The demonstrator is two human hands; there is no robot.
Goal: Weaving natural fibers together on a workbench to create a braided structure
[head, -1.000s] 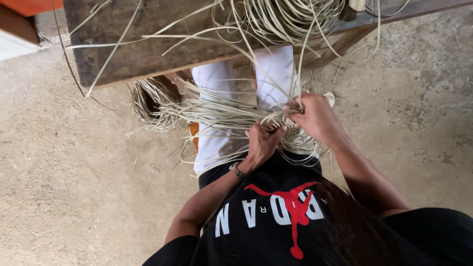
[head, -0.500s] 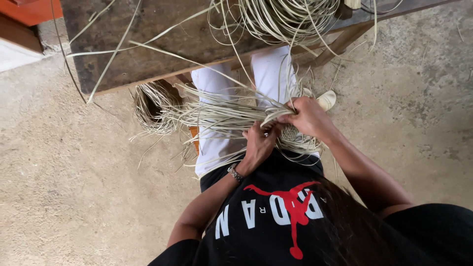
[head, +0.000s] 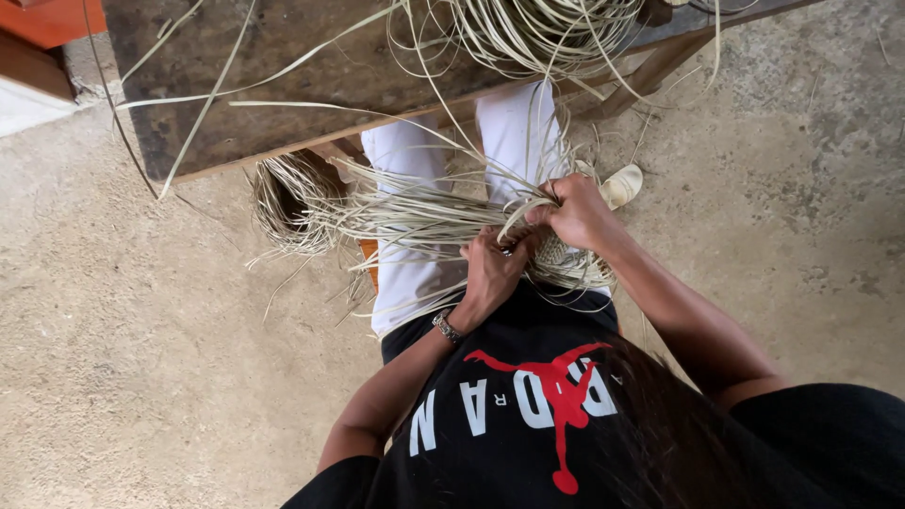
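Rough concrete floor (head: 141,377) fills most of the frame, sandy grey and pitted, with a dark worn wooden bench (head: 283,85) running across the top. Up in the top left corner there's a bit of orange-painted wood (head: 47,19).

Person is seated, looking straight down at their lap: black printed t-shirt (head: 528,415) at the bottom, white trousers (head: 415,217) stretching up toward the bench. A pale shoe (head: 622,184) pokes out just right of centre.

Middle of the frame is where it's all happening. Left hand (head: 490,269) is curled shut around a bundle of pale reed strips (head: 415,212) that fans out to the left across the lap. You can see a metal wristwatch (head: 445,327) on that wrist. Right hand (head: 575,212) sits just above and to the right, nearly touching the left, fingers closed in a pinch on a few strips that bend up and away toward the bench. Right under both hands there's a small woven piece (head: 566,264) lying on the lap, mostly hidden, so I can't make out its shape.

Left of centre, tucked under the bench edge, the strip ends run into a coiled nest of the same stuff (head: 287,198). Another loose tangle of strips (head: 537,33) is piled on the bench at the top, with strays hanging over the edge.
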